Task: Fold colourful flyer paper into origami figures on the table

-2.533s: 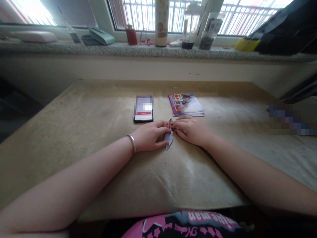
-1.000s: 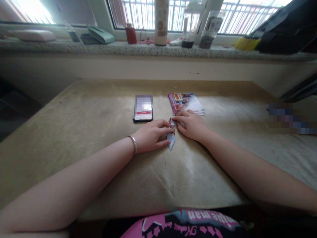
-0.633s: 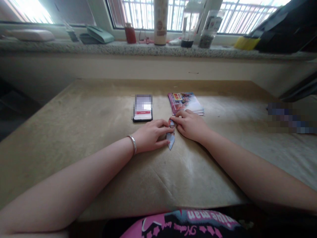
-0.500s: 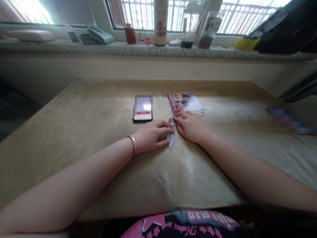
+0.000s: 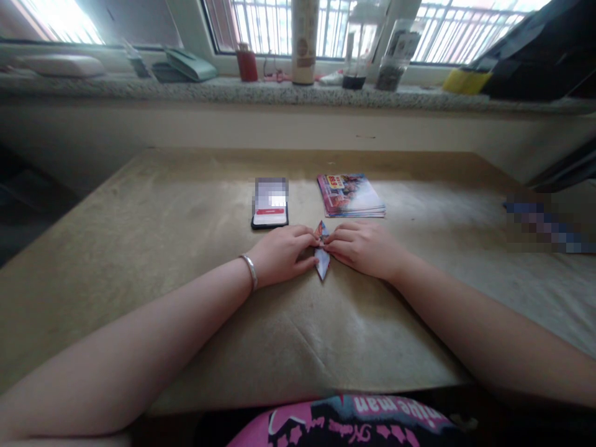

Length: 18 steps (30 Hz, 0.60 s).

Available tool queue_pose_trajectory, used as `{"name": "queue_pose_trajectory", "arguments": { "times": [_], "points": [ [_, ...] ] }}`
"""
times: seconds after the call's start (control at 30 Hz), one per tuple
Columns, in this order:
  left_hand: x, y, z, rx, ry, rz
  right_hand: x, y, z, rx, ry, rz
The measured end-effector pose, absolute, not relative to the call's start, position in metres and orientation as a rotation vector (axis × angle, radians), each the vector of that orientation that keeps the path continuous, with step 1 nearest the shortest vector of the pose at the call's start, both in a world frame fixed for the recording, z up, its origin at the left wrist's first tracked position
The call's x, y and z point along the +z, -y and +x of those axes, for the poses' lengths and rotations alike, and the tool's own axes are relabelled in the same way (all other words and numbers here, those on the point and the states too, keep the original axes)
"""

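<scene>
A small piece of folded printed paper (image 5: 321,264), narrow and pointed at both ends, lies on the table between my hands. My left hand (image 5: 291,251), with a silver bangle at the wrist, grips its left edge between thumb and fingers. From the other side my right hand (image 5: 363,248) has its fingers closed on the paper's right edge, near the middle. The fingertips hide the paper's centre. Just beyond my right hand sits a stack of glossy printed leaflets (image 5: 351,195). A phone (image 5: 270,211) with a lit, partly blurred screen lies beyond my left hand.
The table (image 5: 162,198) has a tan cover and meets a wall below a granite sill (image 5: 261,92). On the sill stand a red bottle (image 5: 246,63), a tall container (image 5: 305,46) and several other items. A blurred bluish strip (image 5: 549,226) lies at the right.
My right hand has drawn back from beside the leaflet stack and closed on the paper's right edge. The left fingers have bunched closer, and more of the paper's lower half shows.
</scene>
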State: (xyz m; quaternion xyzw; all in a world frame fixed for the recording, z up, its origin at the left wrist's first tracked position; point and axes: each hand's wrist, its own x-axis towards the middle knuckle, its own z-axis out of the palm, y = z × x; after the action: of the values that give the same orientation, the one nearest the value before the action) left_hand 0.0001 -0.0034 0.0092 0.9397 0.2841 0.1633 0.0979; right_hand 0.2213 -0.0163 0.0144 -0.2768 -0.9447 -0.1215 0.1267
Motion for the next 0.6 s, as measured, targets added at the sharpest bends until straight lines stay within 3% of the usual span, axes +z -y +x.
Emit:
{"name": "queue_pose_trajectory", "arguments": {
  "times": [0.17,0.43,0.6],
  "points": [
    [0.007,0.002,0.0,0.545,-0.803,2.815,0.012,0.017,0.221,-0.263,2.713,-0.843],
    [0.009,0.002,0.001,0.56,-0.796,2.863,0.007,0.012,0.219,0.229,2.436,-0.997],
    [0.009,-0.001,0.002,0.504,-0.788,2.983,0.002,0.008,0.219,0.337,2.336,-0.965]
  ]
}}
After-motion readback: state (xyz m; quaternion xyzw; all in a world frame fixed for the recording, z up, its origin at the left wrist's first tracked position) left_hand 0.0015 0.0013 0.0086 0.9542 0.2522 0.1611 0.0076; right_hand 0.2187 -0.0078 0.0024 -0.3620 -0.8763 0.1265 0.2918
